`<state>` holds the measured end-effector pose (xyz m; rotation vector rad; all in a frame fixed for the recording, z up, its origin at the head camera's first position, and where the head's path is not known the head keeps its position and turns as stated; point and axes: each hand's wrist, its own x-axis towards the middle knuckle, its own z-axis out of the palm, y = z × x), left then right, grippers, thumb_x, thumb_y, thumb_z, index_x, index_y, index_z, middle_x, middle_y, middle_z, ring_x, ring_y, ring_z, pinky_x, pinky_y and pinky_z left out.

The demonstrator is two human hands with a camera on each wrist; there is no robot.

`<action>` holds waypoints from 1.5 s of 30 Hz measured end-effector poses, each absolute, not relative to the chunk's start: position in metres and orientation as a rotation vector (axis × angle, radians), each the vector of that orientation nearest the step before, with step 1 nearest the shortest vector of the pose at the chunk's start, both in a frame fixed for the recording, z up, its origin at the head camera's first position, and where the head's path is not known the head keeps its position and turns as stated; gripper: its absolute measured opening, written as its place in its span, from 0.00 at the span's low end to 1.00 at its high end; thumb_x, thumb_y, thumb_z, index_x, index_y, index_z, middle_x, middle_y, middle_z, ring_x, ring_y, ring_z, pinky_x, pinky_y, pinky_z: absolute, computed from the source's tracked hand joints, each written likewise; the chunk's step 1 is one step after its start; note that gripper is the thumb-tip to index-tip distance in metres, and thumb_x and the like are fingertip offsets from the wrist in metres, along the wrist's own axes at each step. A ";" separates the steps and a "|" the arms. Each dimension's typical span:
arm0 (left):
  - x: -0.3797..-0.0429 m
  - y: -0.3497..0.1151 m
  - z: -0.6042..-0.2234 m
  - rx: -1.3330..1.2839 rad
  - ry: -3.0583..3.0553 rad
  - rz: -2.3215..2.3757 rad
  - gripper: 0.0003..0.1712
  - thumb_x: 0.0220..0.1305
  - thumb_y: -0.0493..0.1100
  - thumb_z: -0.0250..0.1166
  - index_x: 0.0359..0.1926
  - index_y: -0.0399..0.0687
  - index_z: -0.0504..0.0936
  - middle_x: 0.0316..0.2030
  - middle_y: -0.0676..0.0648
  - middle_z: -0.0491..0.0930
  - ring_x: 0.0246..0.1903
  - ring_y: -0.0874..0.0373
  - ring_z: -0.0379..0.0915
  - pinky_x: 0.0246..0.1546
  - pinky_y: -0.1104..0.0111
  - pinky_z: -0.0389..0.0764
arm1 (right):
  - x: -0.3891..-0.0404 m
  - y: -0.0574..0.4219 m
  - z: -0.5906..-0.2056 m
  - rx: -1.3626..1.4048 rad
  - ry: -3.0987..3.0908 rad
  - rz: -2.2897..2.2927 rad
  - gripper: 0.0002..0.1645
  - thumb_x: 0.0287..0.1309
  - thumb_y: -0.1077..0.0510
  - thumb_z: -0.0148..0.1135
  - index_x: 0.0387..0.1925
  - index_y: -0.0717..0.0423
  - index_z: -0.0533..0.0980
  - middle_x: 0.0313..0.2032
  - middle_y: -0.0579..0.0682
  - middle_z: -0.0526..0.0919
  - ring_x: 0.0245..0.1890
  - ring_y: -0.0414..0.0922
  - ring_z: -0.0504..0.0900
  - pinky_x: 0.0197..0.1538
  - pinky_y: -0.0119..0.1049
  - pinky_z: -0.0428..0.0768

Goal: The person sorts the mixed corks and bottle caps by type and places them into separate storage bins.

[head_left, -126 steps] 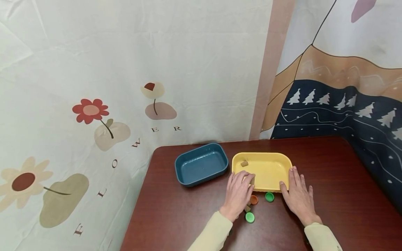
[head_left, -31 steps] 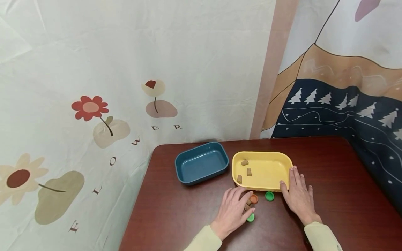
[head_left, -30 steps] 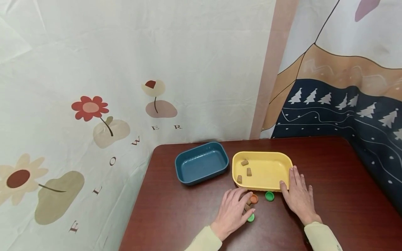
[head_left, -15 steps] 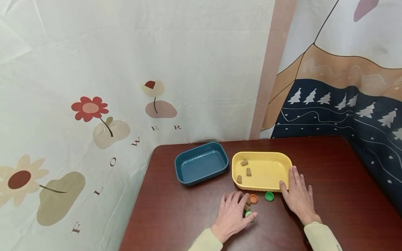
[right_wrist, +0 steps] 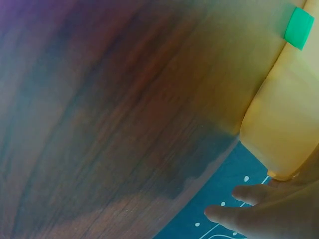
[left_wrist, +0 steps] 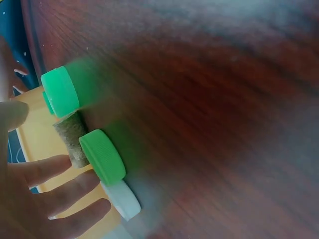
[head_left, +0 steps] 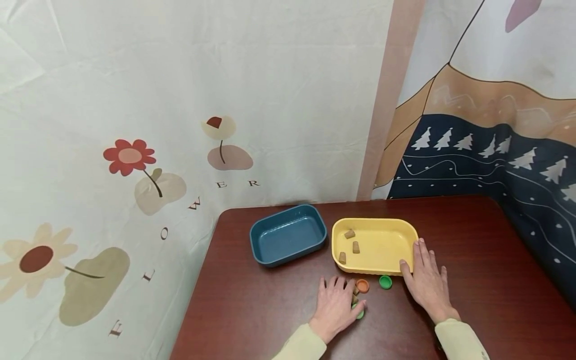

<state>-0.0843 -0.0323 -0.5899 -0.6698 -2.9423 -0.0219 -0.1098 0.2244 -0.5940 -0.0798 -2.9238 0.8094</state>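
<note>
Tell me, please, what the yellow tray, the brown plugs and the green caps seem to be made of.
The yellow tray looks like smooth, slightly glossy plastic: even colour, rounded corners, soft highlights. The brown plugs look matte and speckled, so probably cork, though pressed wood is possible. The green caps seem to be satin plastic, with even colour and crisp edges.

A wrinkled off-white fabric backdrop (head_left: 292, 75), printed with a red flower with a pink centre (head_left: 129, 156), a cream flower with a dark red centre (head_left: 37, 259) and dark capital letters (head_left: 195, 203) spelling FLOWER, hangs behind a glossy red-brown table with rounded corners (head_left: 486, 240). At right, past a dusty-pink vertical stripe (head_left: 391, 95), tan printed hills (head_left: 490, 102) rise above a navy-blue printed field (head_left: 477, 170) with white fir trees (head_left: 443, 140), below a mauve shape (head_left: 523, 14) at the top edge.
</note>
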 end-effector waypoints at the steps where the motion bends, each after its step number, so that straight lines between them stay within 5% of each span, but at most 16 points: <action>1: -0.085 -0.031 -0.591 -0.661 -2.933 -0.017 0.32 0.67 0.72 0.59 0.59 0.58 0.84 0.49 0.50 0.84 0.55 0.50 0.77 0.59 0.40 0.72 | -0.110 0.224 -0.594 -0.079 -2.923 0.809 0.47 0.80 0.39 0.40 0.81 0.66 0.43 0.82 0.62 0.39 0.74 0.75 0.50 0.62 0.83 0.49; 13: -0.092 -0.022 -0.595 -0.612 -2.775 0.002 0.16 0.55 0.60 0.75 0.37 0.58 0.84 0.35 0.53 0.83 0.42 0.53 0.81 0.58 0.41 0.74 | -0.110 0.224 -0.594 -0.079 -2.925 0.808 0.47 0.80 0.39 0.40 0.81 0.66 0.43 0.82 0.62 0.39 0.74 0.75 0.50 0.62 0.83 0.47; 45: -0.086 -0.030 -0.593 -0.652 -2.607 -0.183 0.15 0.51 0.51 0.77 0.41 0.61 0.86 0.37 0.59 0.84 0.44 0.57 0.81 0.61 0.39 0.72 | -0.109 0.224 -0.594 -0.086 -2.918 0.809 0.46 0.80 0.39 0.40 0.81 0.66 0.44 0.82 0.61 0.39 0.74 0.75 0.51 0.62 0.84 0.46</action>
